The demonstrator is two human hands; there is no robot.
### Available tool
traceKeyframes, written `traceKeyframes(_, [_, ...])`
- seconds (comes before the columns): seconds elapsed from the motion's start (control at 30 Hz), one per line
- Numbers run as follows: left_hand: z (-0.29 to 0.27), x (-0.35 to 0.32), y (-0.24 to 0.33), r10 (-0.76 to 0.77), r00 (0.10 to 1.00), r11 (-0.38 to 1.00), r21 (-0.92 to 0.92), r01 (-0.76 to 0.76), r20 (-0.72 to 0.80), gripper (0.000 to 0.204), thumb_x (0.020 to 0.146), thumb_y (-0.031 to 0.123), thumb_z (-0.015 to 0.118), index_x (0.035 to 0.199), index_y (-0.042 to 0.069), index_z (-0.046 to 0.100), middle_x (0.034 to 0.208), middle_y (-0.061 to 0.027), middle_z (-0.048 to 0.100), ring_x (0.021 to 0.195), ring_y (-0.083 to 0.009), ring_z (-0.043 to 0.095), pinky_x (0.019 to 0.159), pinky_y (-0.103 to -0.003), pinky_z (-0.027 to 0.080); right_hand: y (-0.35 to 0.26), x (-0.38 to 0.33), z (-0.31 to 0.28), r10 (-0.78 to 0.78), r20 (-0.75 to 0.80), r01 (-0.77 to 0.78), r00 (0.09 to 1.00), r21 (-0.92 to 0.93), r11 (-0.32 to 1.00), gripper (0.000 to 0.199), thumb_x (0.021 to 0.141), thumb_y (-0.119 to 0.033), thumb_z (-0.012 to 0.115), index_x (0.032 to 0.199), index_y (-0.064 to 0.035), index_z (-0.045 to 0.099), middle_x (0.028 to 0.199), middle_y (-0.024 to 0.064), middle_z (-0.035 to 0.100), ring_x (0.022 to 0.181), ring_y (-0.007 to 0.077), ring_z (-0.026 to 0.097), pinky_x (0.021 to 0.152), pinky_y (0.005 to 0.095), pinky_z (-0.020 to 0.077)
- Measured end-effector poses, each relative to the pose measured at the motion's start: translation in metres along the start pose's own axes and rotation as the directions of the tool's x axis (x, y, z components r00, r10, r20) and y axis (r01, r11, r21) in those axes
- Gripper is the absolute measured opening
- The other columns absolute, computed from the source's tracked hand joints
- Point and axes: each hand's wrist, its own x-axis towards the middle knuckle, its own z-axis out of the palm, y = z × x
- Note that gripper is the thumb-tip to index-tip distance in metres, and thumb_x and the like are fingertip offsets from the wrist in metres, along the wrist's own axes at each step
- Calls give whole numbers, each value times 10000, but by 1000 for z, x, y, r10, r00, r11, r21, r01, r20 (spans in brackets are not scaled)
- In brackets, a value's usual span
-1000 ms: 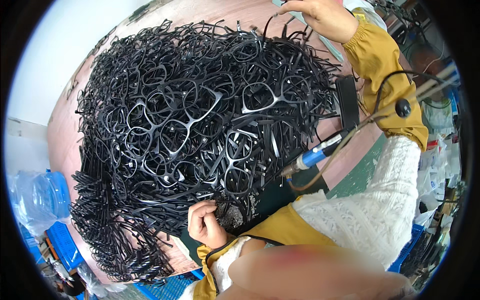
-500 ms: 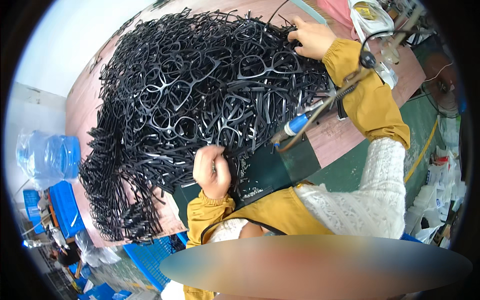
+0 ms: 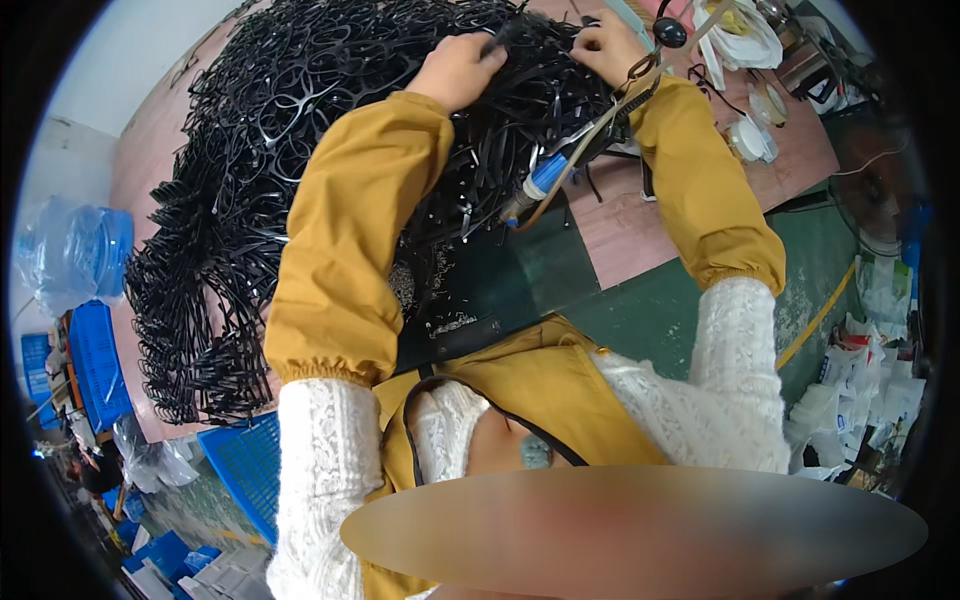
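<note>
A large heap of black eyeglass frames and temple arms (image 3: pixel 290 110) covers much of the pink-topped table. Over its far part, my left hand (image 3: pixel 462 70) is closed on a dark eyeglass piece, whose outline is blurred. To its right, my right hand (image 3: pixel 612 50) has its fingers curled together at the heap's far right edge; what they pinch is too small to make out. A blue-bodied powered screwdriver (image 3: pixel 545 178) on a cord hangs at a slant between my forearms, closer to me than both hands.
A dark green mat (image 3: pixel 510 270) with small screws scattered on it lies at the near edge. Cups (image 3: pixel 748 138) and a white bag (image 3: pixel 740 45) are at the far right. Blue baskets (image 3: pixel 240 480) and a clear plastic-wrapped blue container (image 3: pixel 75 245) stand to the left.
My left hand has reached from the near edge, up and right, to the far part of the heap, close to my right hand. The whole view has shifted slightly.
</note>
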Motion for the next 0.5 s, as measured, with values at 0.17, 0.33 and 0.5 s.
traceKeyframes(0.17, [-68,-8,-18,-149,962,917,-396,47,-230,266,1001,238,645,1084,-15,663,965,-85,688,978,-189,686,879,-318,552,-15,56,-59,180,-128,-100,975,470,877,219,788,-185,804,784,0,686,986,105,639,894,240,606,758,339,486])
traceKeyframes(0.33, [-155,-4,-51,-263,844,932,-348,99,-466,305,978,264,642,1122,-3,665,1063,-100,672,1052,-221,661,909,-370,539,-51,97,-77,-283,232,-97,931,901,422,607,998,-198,680,1543,-107,427,1325,110,608,1100,171,643,788,307,578])
traceKeyframes(0.5, [-183,0,-66,96,672,884,374,282,-734,351,954,290,639,1161,8,668,1161,-116,655,1125,-253,636,940,-422,526,-53,108,-72,198,-63,-101,978,689,718,306,965,-91,620,1260,-23,658,889,96,710,766,193,706,694,318,601])
